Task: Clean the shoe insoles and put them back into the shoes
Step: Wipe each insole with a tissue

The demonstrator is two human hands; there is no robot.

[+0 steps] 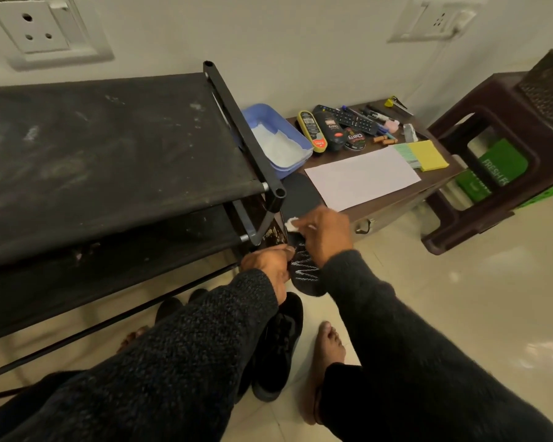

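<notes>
We're looking down at a glossy cream tiled floor [444, 282] that picks up soft reflections of the room light. The far wall [268, 36] is plain off-white, with a white three-pin socket plate [42, 27] at far left and a second switch plate [434, 20] further right. On the left stands a black fabric-shelved shoe rack [109, 148], its top shelf dusty and smudged. Just right of it sits a low dark brown table [434, 183], and at far right a brown plastic stool [492, 161] with a green crate [549, 193] tucked beside it.
</notes>
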